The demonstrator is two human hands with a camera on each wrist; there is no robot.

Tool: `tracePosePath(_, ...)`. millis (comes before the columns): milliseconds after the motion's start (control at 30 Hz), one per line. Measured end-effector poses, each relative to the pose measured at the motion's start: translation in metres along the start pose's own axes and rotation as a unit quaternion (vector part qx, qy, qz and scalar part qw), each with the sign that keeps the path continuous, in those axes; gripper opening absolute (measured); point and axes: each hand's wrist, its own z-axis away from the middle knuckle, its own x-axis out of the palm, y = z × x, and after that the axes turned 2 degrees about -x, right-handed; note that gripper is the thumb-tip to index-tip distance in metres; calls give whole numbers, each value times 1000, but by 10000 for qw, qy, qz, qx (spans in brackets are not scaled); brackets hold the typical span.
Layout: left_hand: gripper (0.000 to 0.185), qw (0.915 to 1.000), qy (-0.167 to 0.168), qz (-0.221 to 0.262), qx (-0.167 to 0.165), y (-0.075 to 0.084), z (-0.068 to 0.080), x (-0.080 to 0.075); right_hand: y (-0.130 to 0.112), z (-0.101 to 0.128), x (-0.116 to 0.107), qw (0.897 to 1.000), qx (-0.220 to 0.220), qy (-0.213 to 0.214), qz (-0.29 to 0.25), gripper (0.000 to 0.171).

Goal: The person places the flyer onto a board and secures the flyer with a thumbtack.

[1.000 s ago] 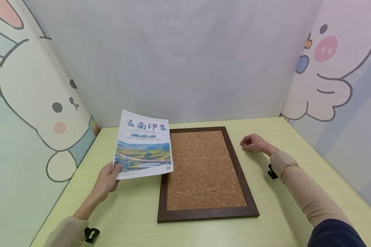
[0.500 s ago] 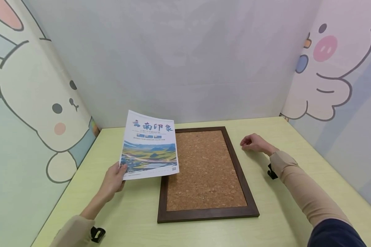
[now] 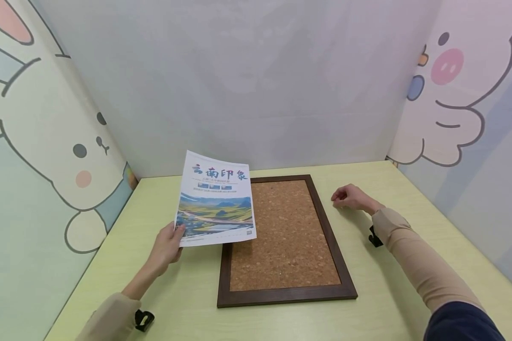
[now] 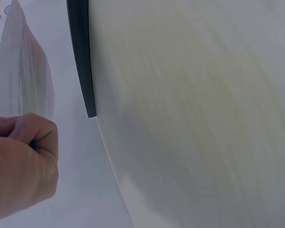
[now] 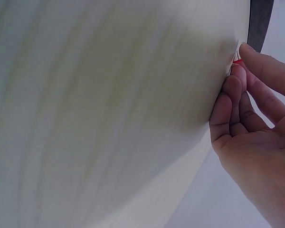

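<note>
A printed poster (image 3: 215, 203) with a landscape picture and large characters is held up by its lower left corner, pinched in my left hand (image 3: 166, 248). It overlaps the left part of a cork board (image 3: 290, 237) with a dark brown frame, lying on the table. In the left wrist view the poster (image 4: 23, 71) shows nearly edge-on above the thumb. To the right of the board, my right hand (image 3: 353, 198) rests low at the table. The right wrist view shows thumb and index finger pinching a small red push pin (image 5: 237, 61) with a thin metal point, mostly hidden by the fingers.
The pale wooden table (image 3: 187, 303) runs back to a plain grey wall (image 3: 256, 94). Side walls carry cartoon animals. A black wrist strap mount (image 3: 144, 320) hangs at the left sleeve, and another (image 3: 375, 237) at the right.
My left hand has carried the poster to the right, so it covers more of the cork board in the head view. The right hand stays in place.
</note>
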Motion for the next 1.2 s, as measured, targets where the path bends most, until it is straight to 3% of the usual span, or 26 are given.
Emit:
tracePosePath(633, 38, 9997, 87, 175, 129, 6, -1, 36, 1, 0, -1, 9999, 32, -75, -124, 20)
tracePosePath(1200, 36, 9981, -84, 505, 334, 15, 6, 70, 1, 1, -2, 9999, 3, -91, -89, 20)
